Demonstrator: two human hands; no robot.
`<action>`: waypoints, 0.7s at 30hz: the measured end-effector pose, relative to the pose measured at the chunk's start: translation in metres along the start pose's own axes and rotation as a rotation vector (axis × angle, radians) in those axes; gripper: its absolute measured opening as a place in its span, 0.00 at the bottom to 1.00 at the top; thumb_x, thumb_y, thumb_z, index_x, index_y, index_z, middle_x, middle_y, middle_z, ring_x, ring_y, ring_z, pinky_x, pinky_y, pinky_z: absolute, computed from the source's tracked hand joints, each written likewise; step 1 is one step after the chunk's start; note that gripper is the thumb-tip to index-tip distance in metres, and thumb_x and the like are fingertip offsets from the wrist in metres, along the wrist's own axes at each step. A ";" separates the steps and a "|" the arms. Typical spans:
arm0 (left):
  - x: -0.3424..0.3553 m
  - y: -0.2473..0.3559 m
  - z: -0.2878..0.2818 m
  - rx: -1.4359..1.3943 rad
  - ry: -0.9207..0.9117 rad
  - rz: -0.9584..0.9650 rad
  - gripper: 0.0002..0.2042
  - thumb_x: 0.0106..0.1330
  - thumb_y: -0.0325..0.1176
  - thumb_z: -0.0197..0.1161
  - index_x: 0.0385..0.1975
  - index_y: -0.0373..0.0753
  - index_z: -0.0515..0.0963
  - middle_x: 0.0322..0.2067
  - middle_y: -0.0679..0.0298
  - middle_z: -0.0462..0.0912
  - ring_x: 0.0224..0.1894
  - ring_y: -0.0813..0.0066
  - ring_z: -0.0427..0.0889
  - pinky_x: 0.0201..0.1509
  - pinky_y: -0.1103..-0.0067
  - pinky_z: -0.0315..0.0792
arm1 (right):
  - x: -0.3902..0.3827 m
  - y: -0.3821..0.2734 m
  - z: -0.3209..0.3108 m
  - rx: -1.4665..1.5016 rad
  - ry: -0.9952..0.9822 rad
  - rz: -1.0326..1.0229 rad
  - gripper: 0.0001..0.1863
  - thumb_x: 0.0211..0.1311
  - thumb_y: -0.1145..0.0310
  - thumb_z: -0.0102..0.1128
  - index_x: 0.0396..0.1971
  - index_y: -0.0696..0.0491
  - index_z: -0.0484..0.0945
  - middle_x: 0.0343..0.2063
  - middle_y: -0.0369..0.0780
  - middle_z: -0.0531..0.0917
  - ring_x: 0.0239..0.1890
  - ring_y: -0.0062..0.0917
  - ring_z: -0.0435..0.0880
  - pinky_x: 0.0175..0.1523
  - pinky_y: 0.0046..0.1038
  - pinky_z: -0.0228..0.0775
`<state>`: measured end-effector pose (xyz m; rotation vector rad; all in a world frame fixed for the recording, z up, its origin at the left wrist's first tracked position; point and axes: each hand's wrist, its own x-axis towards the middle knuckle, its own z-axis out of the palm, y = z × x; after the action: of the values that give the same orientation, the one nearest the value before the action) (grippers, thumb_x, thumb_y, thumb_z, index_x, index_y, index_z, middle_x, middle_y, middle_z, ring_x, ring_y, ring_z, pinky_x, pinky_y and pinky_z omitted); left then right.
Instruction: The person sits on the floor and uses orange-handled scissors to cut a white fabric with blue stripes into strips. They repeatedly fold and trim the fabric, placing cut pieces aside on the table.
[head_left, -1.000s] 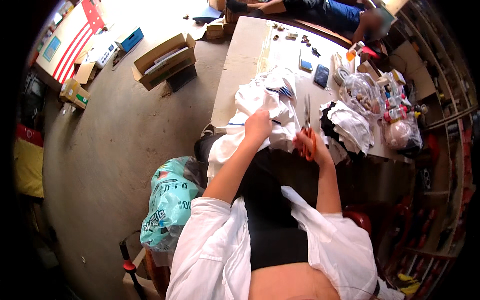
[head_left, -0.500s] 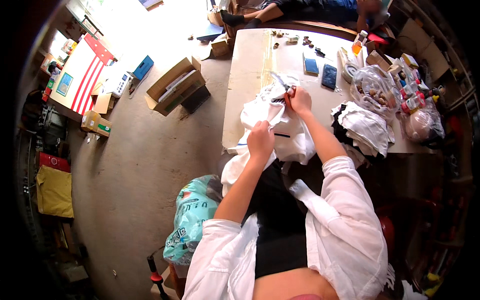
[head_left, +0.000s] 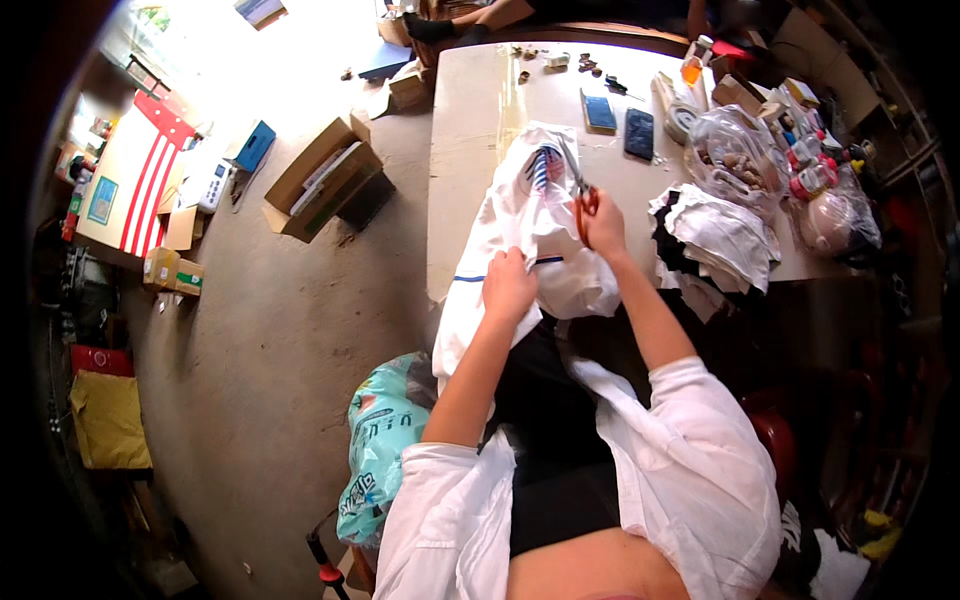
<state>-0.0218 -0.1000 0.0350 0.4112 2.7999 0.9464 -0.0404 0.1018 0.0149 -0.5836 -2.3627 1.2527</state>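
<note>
The white garment (head_left: 535, 235) is lying on the counter (head_left: 470, 130) and hanging over its near edge toward the person's lap; it is crumpled, with a thin blue line across it and a red-and-blue striped patch near its far end. The left hand (head_left: 510, 285) is pressing on the garment right at that near edge, fingers together on the cloth. The right hand (head_left: 603, 225), just right of the garment's middle, is gripping orange-handled scissors (head_left: 580, 195), fingers clamped through the handles, blades pointing away over the patch. Left of the garment the counter is lying bare up to its left edge, and beyond that edge open floor is running out to a cardboard box (head_left: 325, 180) holding flat packed goods. Right of the garment a stack of folded cloth (head_left: 725, 240) is crowding the counter, with a clear bag (head_left: 735, 160) of brown bits beyond it.
</note>
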 end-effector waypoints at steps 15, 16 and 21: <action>0.018 -0.031 0.004 -0.415 0.351 -0.033 0.13 0.56 0.24 0.51 0.41 0.32 0.77 0.37 0.46 0.80 0.42 0.50 0.78 0.47 0.67 0.71 | -0.082 -0.033 0.049 -0.229 -0.044 0.268 0.51 0.27 0.38 0.74 0.48 0.61 0.68 0.45 0.46 0.75 0.54 0.39 0.71 0.57 0.39 0.61; 0.018 -0.031 0.003 -0.408 0.368 -0.034 0.13 0.56 0.24 0.50 0.40 0.32 0.77 0.37 0.46 0.80 0.42 0.51 0.79 0.47 0.67 0.71 | -0.083 -0.035 0.053 -0.272 -0.026 0.289 0.50 0.27 0.38 0.74 0.48 0.60 0.67 0.46 0.46 0.75 0.55 0.39 0.70 0.57 0.40 0.60; 0.021 -0.032 0.004 -0.438 0.407 -0.083 0.13 0.56 0.25 0.52 0.40 0.33 0.78 0.33 0.47 0.81 0.38 0.54 0.80 0.44 0.70 0.72 | -0.086 -0.036 0.063 -0.450 0.043 0.247 0.36 0.38 0.54 0.69 0.47 0.59 0.69 0.45 0.46 0.77 0.53 0.40 0.72 0.56 0.41 0.62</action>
<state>-0.0480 -0.1156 0.0109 0.0415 2.7840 1.7370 -0.0083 -0.0052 -0.0009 -1.0560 -2.6078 0.7797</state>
